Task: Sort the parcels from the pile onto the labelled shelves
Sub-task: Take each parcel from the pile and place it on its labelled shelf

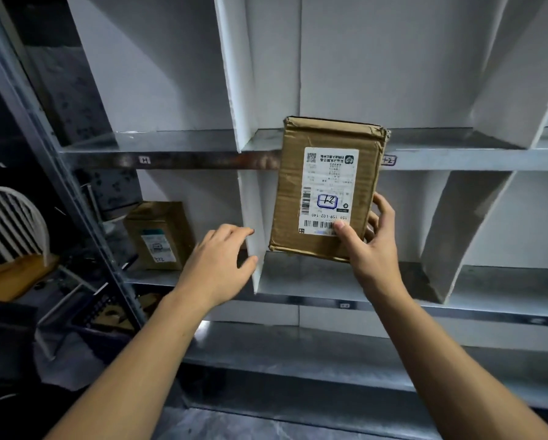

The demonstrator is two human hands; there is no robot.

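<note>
My right hand (372,242) grips the lower right corner of a brown cardboard parcel (290,192), thumb on its white shipping label. The label is upside down and bears a hand-drawn box with marks in it. The parcel is held upright in front of the metal shelf unit (456,158), covering part of the upper shelf's front edge. A small tag (389,160) on that edge peeks out at the parcel's right side. My left hand (218,265) is open, fingers spread, touching the white divider (250,223) of the middle row.
A second brown parcel (160,235) with a label stands in the lower left compartment. Another shelf tag (144,160) sits on the upper shelf edge at left. A white chair (12,223) and a dark crate (104,315) stand left of the shelves.
</note>
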